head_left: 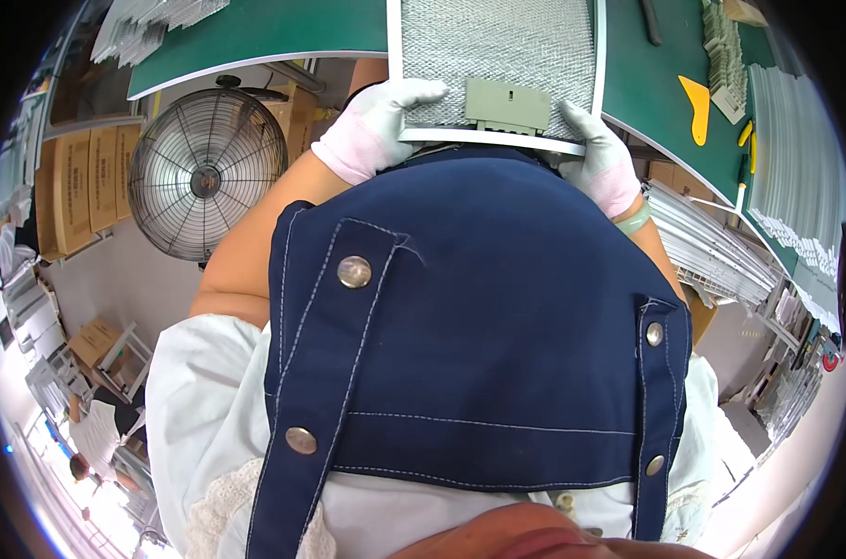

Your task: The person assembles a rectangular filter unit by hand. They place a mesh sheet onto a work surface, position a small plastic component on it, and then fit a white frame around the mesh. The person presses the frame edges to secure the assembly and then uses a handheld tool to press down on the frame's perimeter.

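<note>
Head view: the gloved left hand [372, 130] holds the near left corner of a white-framed mesh panel [507, 42] and the gloved right hand [602, 166] its near right corner, both thumbs on top, the other fingers largely hidden. The panel juts over the green table's [288, 33] near edge, a grey-green plastic piece [507, 105] at its near rim between the hands.

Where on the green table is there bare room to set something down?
Left, the green table is bare between the stacked strips and the mesh panel. A smaller patch lies between panel and yellow tool. Further right is crowded: green pieces, pale strips.
</note>
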Demonstrator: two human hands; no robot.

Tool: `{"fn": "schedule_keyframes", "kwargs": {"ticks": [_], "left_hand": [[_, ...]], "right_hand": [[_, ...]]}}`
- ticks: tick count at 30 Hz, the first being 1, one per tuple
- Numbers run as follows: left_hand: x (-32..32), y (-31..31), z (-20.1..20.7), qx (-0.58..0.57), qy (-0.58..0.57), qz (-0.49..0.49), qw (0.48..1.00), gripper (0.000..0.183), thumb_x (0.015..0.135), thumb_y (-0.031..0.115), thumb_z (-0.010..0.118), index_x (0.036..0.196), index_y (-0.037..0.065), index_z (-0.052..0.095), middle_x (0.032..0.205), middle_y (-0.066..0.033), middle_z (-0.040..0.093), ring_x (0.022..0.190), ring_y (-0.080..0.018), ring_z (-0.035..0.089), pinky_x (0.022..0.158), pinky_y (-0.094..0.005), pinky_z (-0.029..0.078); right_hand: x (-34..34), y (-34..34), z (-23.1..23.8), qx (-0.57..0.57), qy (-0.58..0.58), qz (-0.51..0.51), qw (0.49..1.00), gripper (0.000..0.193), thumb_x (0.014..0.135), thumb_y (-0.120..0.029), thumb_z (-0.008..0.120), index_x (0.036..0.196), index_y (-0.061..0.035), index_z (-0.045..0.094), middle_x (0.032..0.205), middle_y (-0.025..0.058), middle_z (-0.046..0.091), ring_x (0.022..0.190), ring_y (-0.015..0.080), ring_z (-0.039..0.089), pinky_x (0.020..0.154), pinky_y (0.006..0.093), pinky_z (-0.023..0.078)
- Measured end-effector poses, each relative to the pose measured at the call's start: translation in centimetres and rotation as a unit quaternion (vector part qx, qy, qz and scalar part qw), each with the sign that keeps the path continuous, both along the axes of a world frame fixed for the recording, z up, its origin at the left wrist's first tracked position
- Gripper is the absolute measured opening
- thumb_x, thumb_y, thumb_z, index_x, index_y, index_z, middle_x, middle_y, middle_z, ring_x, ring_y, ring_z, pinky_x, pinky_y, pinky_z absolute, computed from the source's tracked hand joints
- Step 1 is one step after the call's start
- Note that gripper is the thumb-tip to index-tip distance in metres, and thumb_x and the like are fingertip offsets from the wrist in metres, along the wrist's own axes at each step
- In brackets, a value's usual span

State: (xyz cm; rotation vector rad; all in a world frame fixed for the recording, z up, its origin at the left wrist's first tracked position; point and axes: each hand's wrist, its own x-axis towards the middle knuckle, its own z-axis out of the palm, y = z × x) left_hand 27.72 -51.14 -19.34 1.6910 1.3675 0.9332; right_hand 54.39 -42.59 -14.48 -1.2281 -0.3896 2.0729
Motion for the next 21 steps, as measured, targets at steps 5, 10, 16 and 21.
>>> {"fn": "schedule_keyframes", "kwargs": {"ticks": [5,10,16,21], "left_hand": [[2.3,1.0,2.4,-0.195,-0.505,0.169,0.824,0.032,0.085,0.005,0.07,0.114,0.002,0.058,0.11,-0.0097,0.064,0.104,-0.022,0.063,0.096,-0.0389,0.053],[2.4,1.4,4.8,-0.338,-0.545,0.249,0.726,0.038,0.085,0.011,0.072,0.119,0.001,0.058,0.11,-0.0092,0.064,0.105,-0.0223,0.063,0.095,-0.0396,0.053],[0.4,0.8,1.5,-0.24,-0.417,0.108,0.87,0.061,0.071,-0.001,0.082,0.126,0.007,0.058,0.123,-0.013,0.062,0.116,-0.0243,0.06,0.101,-0.0341,0.05],[1.0,-0.2,2.8,-0.153,-0.354,0.088,0.918,0.064,0.071,0.001,0.082,0.128,0.005,0.055,0.123,-0.0155,0.062,0.118,-0.0254,0.059,0.102,-0.0331,0.05]], "right_hand": [[1.0,0.6,-1.2,-0.007,-0.04,0.091,0.995,0.022,0.092,-0.016,0.064,0.11,-0.0034,0.059,0.106,0.0087,0.063,0.098,0.0232,0.063,0.087,0.0421,0.053],[0.7,0.6,-0.6,0.014,-0.085,0.165,0.982,0.022,0.091,-0.017,0.065,0.108,-0.004,0.061,0.104,0.0071,0.064,0.094,0.021,0.064,0.081,0.0388,0.054],[0.6,0.5,-0.7,-0.011,-0.05,0.142,0.988,0.023,0.09,-0.018,0.065,0.108,-0.0034,0.061,0.101,0.0082,0.064,0.093,0.0208,0.064,0.08,0.0368,0.054],[0.8,0.0,-1.3,0.005,-0.046,0.064,0.997,0.023,0.09,-0.019,0.065,0.108,-0.0053,0.062,0.102,0.0067,0.063,0.093,0.0201,0.064,0.079,0.0376,0.053]]}}
